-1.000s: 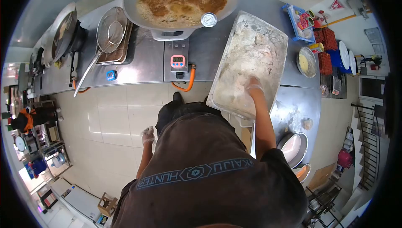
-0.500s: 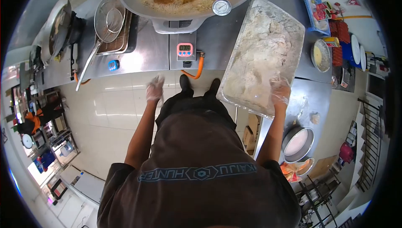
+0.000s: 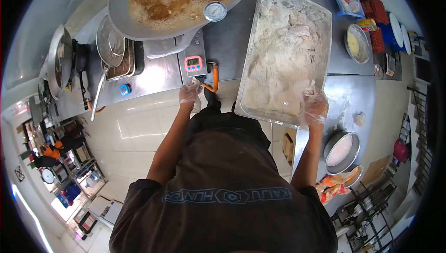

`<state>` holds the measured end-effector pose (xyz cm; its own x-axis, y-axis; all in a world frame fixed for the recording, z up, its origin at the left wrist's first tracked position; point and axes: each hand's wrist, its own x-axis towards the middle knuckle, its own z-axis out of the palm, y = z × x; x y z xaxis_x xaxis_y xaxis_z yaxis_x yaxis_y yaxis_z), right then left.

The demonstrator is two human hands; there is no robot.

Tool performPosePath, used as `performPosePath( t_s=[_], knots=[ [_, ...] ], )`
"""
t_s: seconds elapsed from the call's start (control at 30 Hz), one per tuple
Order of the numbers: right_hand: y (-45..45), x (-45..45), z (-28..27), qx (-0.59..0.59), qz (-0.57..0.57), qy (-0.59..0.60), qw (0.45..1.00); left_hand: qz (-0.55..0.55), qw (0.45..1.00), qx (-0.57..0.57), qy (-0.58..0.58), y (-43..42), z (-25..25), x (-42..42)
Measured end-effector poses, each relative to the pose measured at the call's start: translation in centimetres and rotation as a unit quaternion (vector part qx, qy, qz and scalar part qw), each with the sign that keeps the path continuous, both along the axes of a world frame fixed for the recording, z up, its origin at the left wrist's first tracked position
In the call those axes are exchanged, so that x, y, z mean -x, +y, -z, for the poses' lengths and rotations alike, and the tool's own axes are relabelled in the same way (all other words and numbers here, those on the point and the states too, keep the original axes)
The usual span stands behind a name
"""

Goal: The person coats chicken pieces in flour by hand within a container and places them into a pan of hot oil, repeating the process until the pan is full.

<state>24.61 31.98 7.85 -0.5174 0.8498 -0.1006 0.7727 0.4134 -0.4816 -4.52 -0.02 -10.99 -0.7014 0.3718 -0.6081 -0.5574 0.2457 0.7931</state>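
My left hand (image 3: 189,93), in a clear plastic glove, is just off the counter's front edge below a pink timer (image 3: 193,63). Its fingers are loosely bent and apart, with nothing seen in them. My right hand (image 3: 315,106), also gloved, is at the near right corner of a large metal tray (image 3: 246,88). Its fingers point up over the white flour (image 3: 274,62) and look loosely spread; nothing is visible in them. Clumpy, flour-coated pieces (image 3: 304,37) lie toward the tray's far right side.
A large pan (image 3: 121,18) of bubbling brown oil stands at the back, a dial thermometer (image 3: 215,11) on its rim. To its left lie a strainer (image 3: 108,60) and a blue timer (image 3: 125,89). An orange hose (image 3: 215,77) hangs at the counter edge. Right: a batter bowl (image 3: 349,35) and round pan (image 3: 355,148).
My left hand has moved right and up to the counter's edge. My right hand has shifted slightly away from the flour toward the tray's side. The whole view has tilted and shifted.
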Motion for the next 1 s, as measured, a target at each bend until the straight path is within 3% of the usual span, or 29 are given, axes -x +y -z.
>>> performPosePath(
  t_s=[0.13,0.23,0.33,0.4,0.47,0.53,0.77,0.87,1.0],
  knots=[
    [0.3,-1.0,0.8,0.018,0.001,0.031,0.999,-0.021,0.995,-0.090,-0.026,-0.3,0.4,-0.2],
    [0.3,-0.8,0.6,0.019,0.014,0.036,0.999,-0.057,0.993,-0.097,-0.041,0.2,0.5,-0.3],
    [0.4,-0.6,0.3,0.035,0.014,0.046,0.998,0.007,0.993,-0.113,-0.034,-0.7,1.3,0.1],
    [0.5,-0.9,0.6,0.025,0.004,0.037,0.999,0.051,0.997,-0.037,0.039,-0.8,2.0,0.1],
    [0.6,-0.9,0.6,0.010,-0.004,0.026,1.000,0.037,0.999,-0.019,0.027,-0.7,2.2,0.3],
    [0.6,-0.5,0.1,-0.008,-0.007,0.012,1.000,-0.034,0.995,-0.058,-0.070,0.4,-0.5,-0.2],
    [0.6,1.6,-2.9,0.001,0.014,0.063,0.998,-0.024,0.994,-0.075,-0.072,0.0,0.2,-0.1],
    [0.4,2.5,-3.7,-0.003,0.016,0.068,0.998,0.197,0.972,0.072,0.108,-1.1,1.5,0.3],
    [0.0,4.1,-6.2,0.008,0.024,0.052,0.998,0.032,0.993,-0.070,-0.090,-0.9,1.5,0.4]
  ],
)
